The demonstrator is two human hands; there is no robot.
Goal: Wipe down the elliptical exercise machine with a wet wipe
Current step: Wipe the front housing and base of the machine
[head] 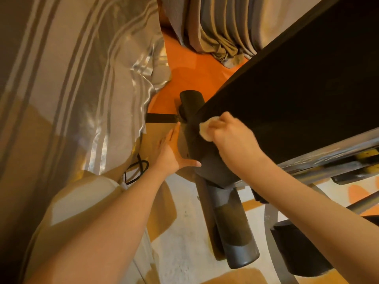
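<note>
Right hand (231, 140) grip curled round wet wipe (206, 130), pressing it on the elliptical machine's (297, 89) black housing low at the front. Left hand (172, 150) flat, fingers straight, bracing the base. Mid-wipe; remaining surfaces likely still to do. Curtains (221, 27) beyond.

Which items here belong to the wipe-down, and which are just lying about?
Job: pale crumpled wet wipe, gripped by the right hand; dark grey elliptical machine housing; left hand, flat against its base.

Lying about: black coiled cable on the floor; striped beige curtain; orange patterned rug.
</note>
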